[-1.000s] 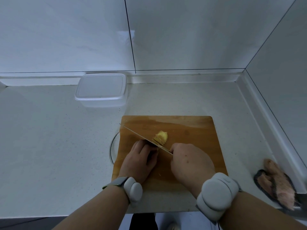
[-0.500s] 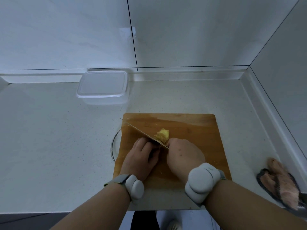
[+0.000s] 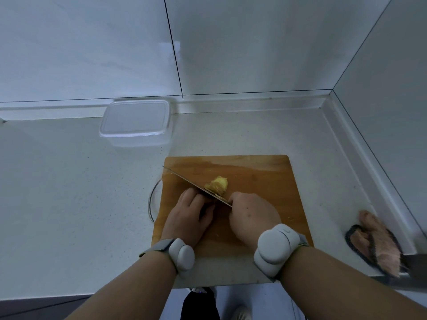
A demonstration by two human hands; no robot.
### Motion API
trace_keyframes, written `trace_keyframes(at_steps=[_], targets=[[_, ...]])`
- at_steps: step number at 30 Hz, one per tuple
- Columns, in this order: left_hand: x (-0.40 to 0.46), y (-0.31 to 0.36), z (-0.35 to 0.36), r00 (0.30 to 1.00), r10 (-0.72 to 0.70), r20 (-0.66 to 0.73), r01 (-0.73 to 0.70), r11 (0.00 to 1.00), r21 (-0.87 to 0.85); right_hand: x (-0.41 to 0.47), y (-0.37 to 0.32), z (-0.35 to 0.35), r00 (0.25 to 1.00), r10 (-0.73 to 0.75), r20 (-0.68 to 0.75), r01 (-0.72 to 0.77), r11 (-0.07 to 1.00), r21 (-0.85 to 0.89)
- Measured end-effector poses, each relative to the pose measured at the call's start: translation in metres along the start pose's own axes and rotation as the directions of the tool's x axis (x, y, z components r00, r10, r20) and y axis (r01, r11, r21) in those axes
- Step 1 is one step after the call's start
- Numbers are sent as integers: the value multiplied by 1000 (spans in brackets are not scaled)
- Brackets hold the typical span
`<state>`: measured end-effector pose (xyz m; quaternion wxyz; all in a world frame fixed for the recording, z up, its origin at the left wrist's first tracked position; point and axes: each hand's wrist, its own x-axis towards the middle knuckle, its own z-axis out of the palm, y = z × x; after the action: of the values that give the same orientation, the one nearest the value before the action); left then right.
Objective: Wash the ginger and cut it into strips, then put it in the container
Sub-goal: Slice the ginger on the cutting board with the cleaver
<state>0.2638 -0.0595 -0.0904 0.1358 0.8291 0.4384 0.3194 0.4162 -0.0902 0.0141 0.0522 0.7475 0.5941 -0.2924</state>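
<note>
On the wooden cutting board (image 3: 258,174), near the front edge of the white worktop (image 3: 69,192), I see the ginger (image 3: 217,185) as a small yellow pile of cut pieces lying against the far side of the knife (image 3: 196,187) blade. The blade runs diagonally, tip toward the board's far left corner. My right hand (image 3: 253,217) has its grip closed around the knife handle, which the curled fingers hide. My left hand (image 3: 190,215) lies knuckles-up on the near side of the blade, fingers bent down toward the board; I cannot tell whether its grip holds any ginger beneath. Both wrists carry grey bands. The clear plastic container (image 3: 136,122) stands at the back of the worktop by the wall, well apart from the board. A glass rim (image 3: 151,202) shows at the board's left edge. A pink cloth (image 3: 376,243) lies far right.
</note>
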Motion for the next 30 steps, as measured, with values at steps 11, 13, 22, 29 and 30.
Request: trace_keyframes(at_steps=[11,13,22,29,30], targets=[[0,-1,1,999,-43,24,42,999,20,-21,8,-10,1000,1,-15,-1,1000,16],[0,0,1,998,-57,29,56,998,21,-24,8,-10,1000,1,-20,-1,1000,6],[0,-1,2,999,-38,11,38,999,22,-27,5,-11,1000,-1,-13,0,1000,-11],[0,-2,1,1000,-26,4,26,1000,3,-23,3,-12,1000,11,12,-10,1000,-8],[0,-2,1,1000,-24,6,24,1000,5,-22,2,-12,1000,11,6,-11,1000,-9]])
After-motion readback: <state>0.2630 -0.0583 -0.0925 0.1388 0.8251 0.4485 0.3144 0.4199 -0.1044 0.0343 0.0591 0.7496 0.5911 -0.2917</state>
